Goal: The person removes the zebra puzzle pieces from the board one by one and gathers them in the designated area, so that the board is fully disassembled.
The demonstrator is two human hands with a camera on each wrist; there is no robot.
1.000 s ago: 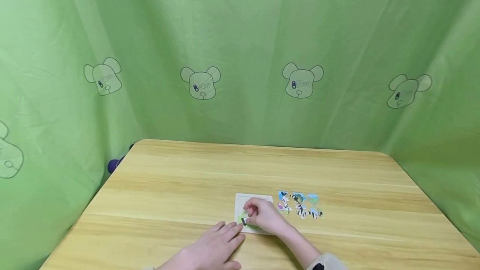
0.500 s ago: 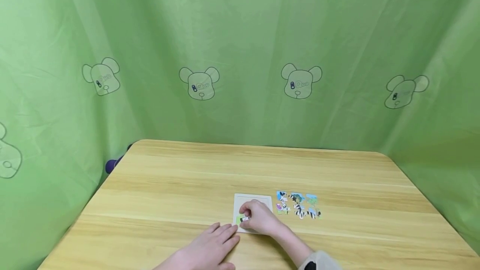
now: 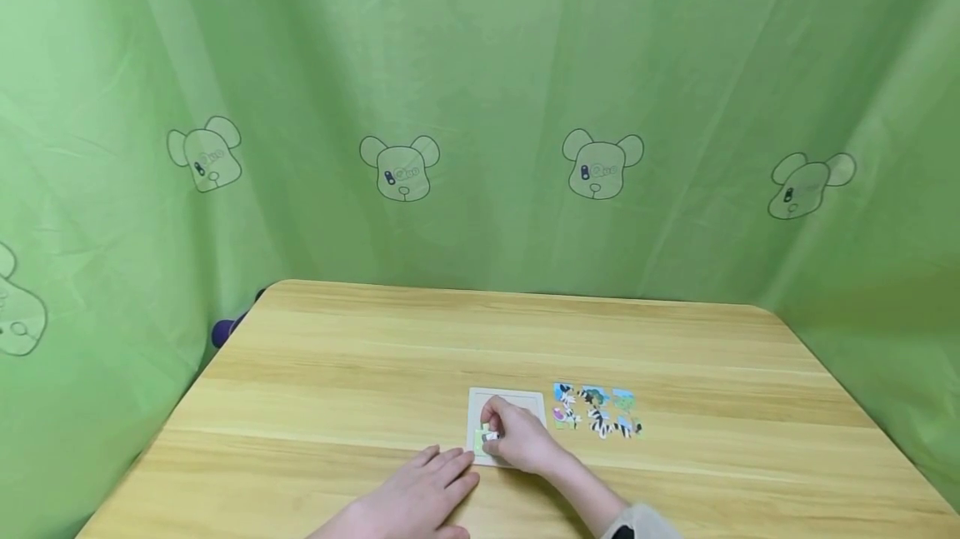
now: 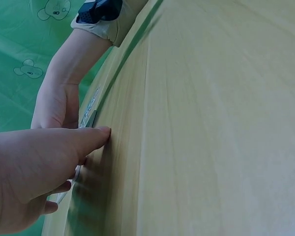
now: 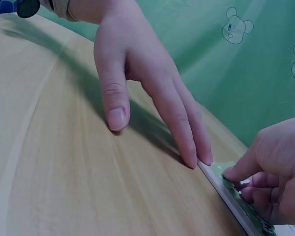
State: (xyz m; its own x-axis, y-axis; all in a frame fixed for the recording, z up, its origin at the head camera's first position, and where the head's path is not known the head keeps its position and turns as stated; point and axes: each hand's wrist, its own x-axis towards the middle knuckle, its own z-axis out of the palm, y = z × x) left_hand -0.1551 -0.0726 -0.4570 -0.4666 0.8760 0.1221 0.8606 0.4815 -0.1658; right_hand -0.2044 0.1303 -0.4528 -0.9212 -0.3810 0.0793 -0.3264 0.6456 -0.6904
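A small square puzzle tray (image 3: 506, 391) with a pale rim lies near the front middle of the table. My right hand (image 3: 525, 436) is over its near left part, pinching a puzzle piece (image 3: 491, 436) with white and black on it between thumb and fingers. In the right wrist view the right hand (image 5: 280, 172) hides much of that piece. Green puzzle picture (image 3: 478, 444) shows in the tray's near left corner. My left hand (image 3: 420, 491) lies with fingers extended, fingertips touching the tray's near left edge; the right wrist view shows the left hand (image 5: 142, 64) too.
Several loose zebra-patterned puzzle pieces (image 3: 602, 421) lie right of the tray on the wooden table (image 3: 360, 356). A green curtain (image 3: 495, 39) with bear heads surrounds the table's far and side edges. A purple object (image 3: 222, 332) sits beyond the left edge.
My right hand has shifted slightly within the tray's near left part, and more of the green corner picture shows. The left hand has stayed at the tray's edge.
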